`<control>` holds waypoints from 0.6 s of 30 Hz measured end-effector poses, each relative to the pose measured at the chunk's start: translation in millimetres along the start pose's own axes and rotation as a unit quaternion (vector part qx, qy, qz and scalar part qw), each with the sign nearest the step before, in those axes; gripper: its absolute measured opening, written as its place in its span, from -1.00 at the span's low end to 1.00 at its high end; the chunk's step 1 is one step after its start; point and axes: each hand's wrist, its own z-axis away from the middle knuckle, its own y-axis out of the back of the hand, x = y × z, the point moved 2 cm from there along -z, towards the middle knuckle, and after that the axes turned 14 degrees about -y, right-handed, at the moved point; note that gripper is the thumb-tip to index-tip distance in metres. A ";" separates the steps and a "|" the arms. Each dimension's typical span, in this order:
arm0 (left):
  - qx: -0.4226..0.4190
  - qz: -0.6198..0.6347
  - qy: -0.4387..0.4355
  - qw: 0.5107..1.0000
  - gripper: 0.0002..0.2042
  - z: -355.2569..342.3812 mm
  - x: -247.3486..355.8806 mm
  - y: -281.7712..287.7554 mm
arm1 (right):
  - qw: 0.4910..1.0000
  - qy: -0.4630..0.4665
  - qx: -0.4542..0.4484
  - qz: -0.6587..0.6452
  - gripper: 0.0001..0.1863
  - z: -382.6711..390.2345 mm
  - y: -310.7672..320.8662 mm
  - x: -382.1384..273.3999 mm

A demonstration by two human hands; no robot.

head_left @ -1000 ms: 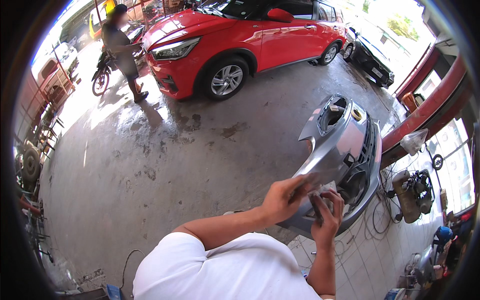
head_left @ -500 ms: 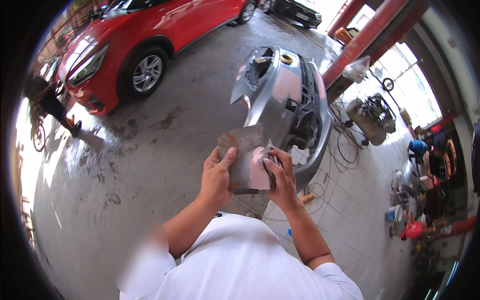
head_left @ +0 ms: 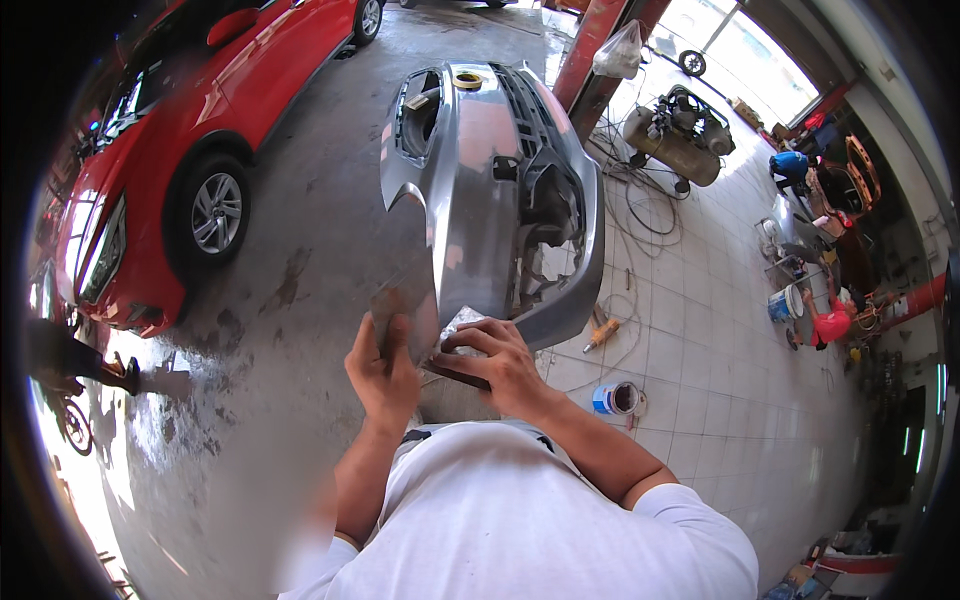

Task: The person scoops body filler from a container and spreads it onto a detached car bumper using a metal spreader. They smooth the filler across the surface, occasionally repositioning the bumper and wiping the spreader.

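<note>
Both hands meet at chest height over a flat, grey-brown sheet of abrasive paper (head_left: 405,305), dull and worn-looking, roughly rectangular, held tilted up in front of the white shirt. Left hand (head_left: 385,375): fingers curled shut over the sheet's lower left part, thumb side up, gripping it. Right hand (head_left: 500,360): fingers nearly closed, pinching the sheet's lower right edge where the paper shows a darker underside and a slight fold; fingertips point left toward the other hand. The sheet sits just in front of the near end of a silver-grey detached car bumper (head_left: 490,180), which stands lengthwise away from the person on the floor, glossy painted face to the left, black grille mesh and open lamp recesses to the right. A small yellowish roll of tape (head_left: 467,81) rests on the bumper's far top. Red car (head_left: 190,130) parked to the left on the stained concrete floor (head_left: 280,330). On the white tiled floor to the right: a small open blue-and-white paint tin (head_left: 618,398), a tan air compressor (head_left: 680,140) with loose black hoses.
</note>
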 end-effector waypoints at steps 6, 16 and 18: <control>0.085 0.114 0.053 0.988 -0.78 -25.1 -9.5 14.9 | 0.981 0.069 0.093 -0.156 -0.20 -4.4 -3.4 -34.3; 0.009 0.204 0.173 0.964 -0.76 -20.2 -15.9 32.3 | 0.988 -0.060 0.092 0.107 -0.34 -6.2 -16.3 13.2; -0.014 0.152 0.118 0.981 -0.77 -15.3 -24.9 26.4 | 0.990 -0.046 0.106 0.079 -0.35 -5.7 -8.9 -11.7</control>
